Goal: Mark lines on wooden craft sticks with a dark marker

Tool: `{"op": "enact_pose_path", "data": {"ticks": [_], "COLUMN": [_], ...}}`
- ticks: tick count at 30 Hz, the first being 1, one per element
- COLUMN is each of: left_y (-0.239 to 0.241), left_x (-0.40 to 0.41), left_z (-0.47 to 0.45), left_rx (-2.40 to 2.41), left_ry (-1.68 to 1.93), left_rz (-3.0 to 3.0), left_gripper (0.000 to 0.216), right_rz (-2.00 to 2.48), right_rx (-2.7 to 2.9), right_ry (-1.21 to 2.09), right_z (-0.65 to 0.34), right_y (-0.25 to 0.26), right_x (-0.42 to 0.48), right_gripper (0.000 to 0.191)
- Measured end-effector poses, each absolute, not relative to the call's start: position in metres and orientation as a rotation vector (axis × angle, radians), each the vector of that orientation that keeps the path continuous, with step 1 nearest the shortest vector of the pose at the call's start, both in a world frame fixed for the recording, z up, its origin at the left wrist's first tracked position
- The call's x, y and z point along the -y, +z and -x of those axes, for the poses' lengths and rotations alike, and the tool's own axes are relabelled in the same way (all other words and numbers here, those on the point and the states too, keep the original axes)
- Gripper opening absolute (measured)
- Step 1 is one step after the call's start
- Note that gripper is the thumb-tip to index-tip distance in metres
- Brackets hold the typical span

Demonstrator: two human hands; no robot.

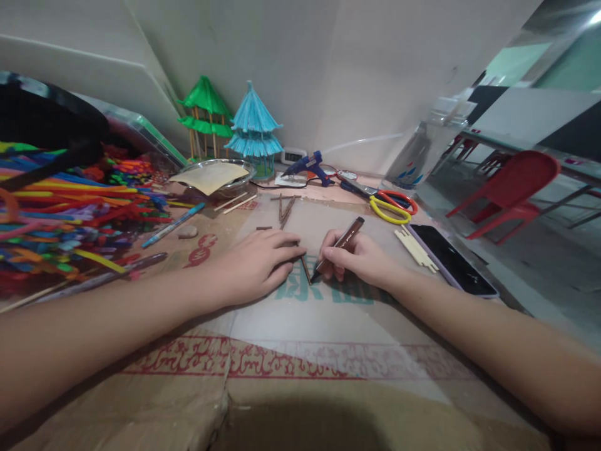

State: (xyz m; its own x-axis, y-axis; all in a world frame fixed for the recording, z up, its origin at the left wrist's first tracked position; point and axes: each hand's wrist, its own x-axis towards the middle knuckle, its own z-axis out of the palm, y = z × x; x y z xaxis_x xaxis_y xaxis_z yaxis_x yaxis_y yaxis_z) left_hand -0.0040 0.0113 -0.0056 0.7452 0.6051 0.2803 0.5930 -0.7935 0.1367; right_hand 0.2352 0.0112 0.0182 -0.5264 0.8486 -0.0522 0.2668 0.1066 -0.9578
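Observation:
My right hand is closed around a brown marker pen, its dark tip pointing down at the lower end of a thin brown stick. My left hand lies palm down with its fingers stretched out, the fingertips at the stick's upper end. Whether they press on it is hard to tell. Just beyond the left hand lie several more brown sticks. A bundle of pale sticks rests to the right of my right hand.
A clear sheet covers printed cardboard. Colourful pipe cleaners are heaped at left. Behind stand green and blue pavilion models, a glass bowl and a blue glue gun. Scissors and a phone lie right.

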Motion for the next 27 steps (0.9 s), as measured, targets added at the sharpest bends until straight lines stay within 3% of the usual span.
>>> {"op": "enact_pose_path", "data": {"ticks": [27], "left_y": [-0.006], "left_x": [-0.009], "left_z": [0.002], "left_rx": [-1.003], "left_ry": [0.567], "left_rz": [-2.862], "left_gripper": [0.039], "right_rz": [0.992], "right_rx": [1.721], "right_ry": [1.436], "right_z": [-0.235], "right_y": [0.009], "right_x": [-0.017], "right_gripper": [0.033]}}
